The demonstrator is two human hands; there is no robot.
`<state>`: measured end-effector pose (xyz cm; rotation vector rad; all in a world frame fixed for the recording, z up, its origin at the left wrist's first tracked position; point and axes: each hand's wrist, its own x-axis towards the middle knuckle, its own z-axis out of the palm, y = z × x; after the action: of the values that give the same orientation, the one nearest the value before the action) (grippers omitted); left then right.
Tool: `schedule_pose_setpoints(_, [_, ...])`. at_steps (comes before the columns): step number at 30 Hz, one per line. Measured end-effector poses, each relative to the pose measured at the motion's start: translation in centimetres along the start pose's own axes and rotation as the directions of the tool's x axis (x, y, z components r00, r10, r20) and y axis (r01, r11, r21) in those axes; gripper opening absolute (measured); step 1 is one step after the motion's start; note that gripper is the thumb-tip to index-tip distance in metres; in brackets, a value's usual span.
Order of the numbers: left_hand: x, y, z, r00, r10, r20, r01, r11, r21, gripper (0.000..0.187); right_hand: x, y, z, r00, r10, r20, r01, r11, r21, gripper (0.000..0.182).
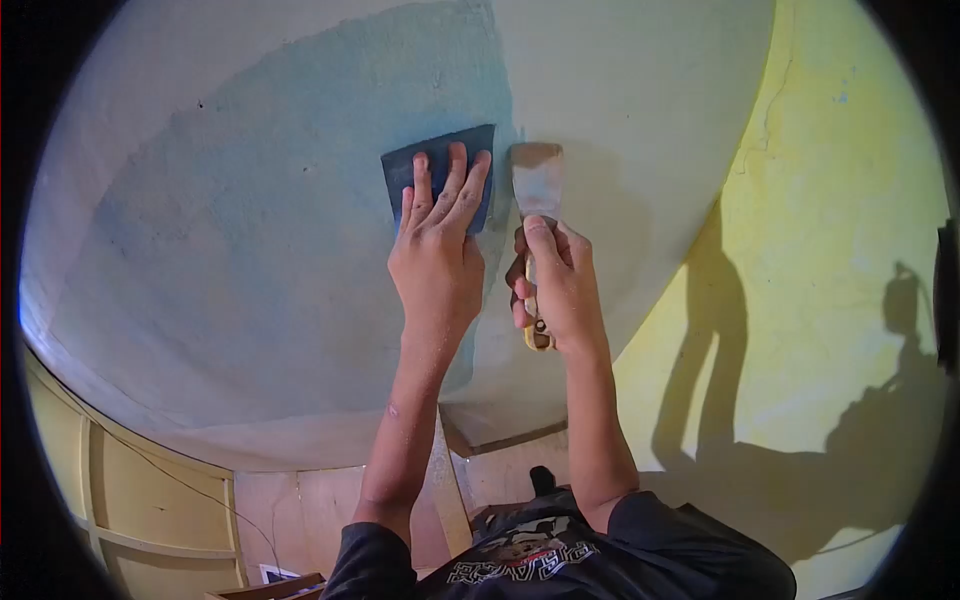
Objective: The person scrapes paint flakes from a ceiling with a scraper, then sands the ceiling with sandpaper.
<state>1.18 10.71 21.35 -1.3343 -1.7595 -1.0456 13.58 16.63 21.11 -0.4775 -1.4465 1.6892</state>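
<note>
A dark, flat, four-sided plate (400, 170) lies against the wall, and my left hand (437, 235) holds it with fingers spread over its face. Just to the right, my right hand (562, 280) grips the handle of a putty knife (538, 180), its broad blade pointing up and smeared with pale material. The two tools are close together but apart. Behind them, a blue-green patch (270, 200) covers much of the pale grey wall (620, 90), and its right edge runs down between the tools.
A yellow wall (840, 200) on the right carries a thin crack and shadows of a person. At lower left stands yellowish wooden framing (160, 500) with a thin cable. A wooden box edge (270, 590) shows at the bottom, near pinkish boards (320, 510).
</note>
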Motion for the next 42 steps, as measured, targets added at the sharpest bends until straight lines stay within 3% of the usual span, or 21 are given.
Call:
schedule_pose_setpoints(9, [0.1,-0.2,0.0,1.000,0.011,0.001,-0.011,1.000,-0.011,0.076,0.4,-0.8,-0.1,0.999,0.018,0.037,-0.018,1.000,-0.001,0.036])
schedule_pose_setpoints(10, [0.2,-0.3,-0.6,1.000,-0.005,0.008,0.005,1.000,-0.029,0.076,0.4,-0.8,1.2,0.999,-0.036,-0.036,0.037,0.999,0.020,0.036])
schedule_pose_setpoints(17, [-0.1,-0.3,-2.3,1.000,-0.021,0.006,0.021,0.998,-0.063,0.076,-0.4,-1.4,2.6,0.997,-0.077,0.006,0.076,0.995,0.070,0.035])
schedule_pose_setpoints(22, [0.1,-0.2,-0.3,1.000,0.005,-0.004,-0.005,1.000,-0.027,0.076,0.5,-0.2,0.9,1.000,-0.017,-0.006,0.017,0.998,0.054,0.034])
schedule_pose_setpoints(25, [0.0,0.0,-0.7,1.000,0.018,0.012,-0.018,1.000,-0.004,0.076,0.5,0.1,2.0,0.994,-0.089,-0.063,0.094,0.991,0.094,0.035])
schedule_pose_setpoints(26, [0.0,0.0,-0.6,1.000,0.016,0.010,-0.016,1.000,0.003,0.077,-0.1,-0.3,1.8,0.999,-0.022,-0.045,0.025,0.998,0.065,0.035])
schedule_pose_setpoints(29, [0.1,0.0,-0.8,0.999,-0.025,0.036,0.027,0.997,-0.075,0.073,0.7,-0.4,0.9,0.999,-0.035,-0.005,0.035,0.999,0.039,0.035])
schedule_pose_setpoints(30, [0.1,0.0,-1.2,1.000,-0.018,0.018,0.020,0.997,-0.073,0.073,0.4,-1.0,1.8,0.997,-0.045,-0.067,0.046,0.999,0.016,0.035])
schedule_pose_setpoints(35, [0.1,-0.1,-0.7,1.000,-0.012,0.013,0.013,0.997,-0.079,0.073,0.3,-0.2,1.0,0.999,-0.033,-0.006,0.034,0.997,0.076,0.035])
schedule_pose_setpoints(37, [0.0,-0.2,-0.5,1.000,0.018,-0.005,-0.018,1.000,-0.004,0.077,0.3,-0.5,1.2,0.999,-0.031,-0.019,0.033,0.996,0.080,0.035])
schedule_pose_setpoints(42, [0.1,-0.3,-0.4,1.000,-0.009,0.013,0.010,0.999,-0.053,0.078,0.5,-0.3,0.2,1.000,-0.012,0.016,0.011,0.999,0.041,0.036])
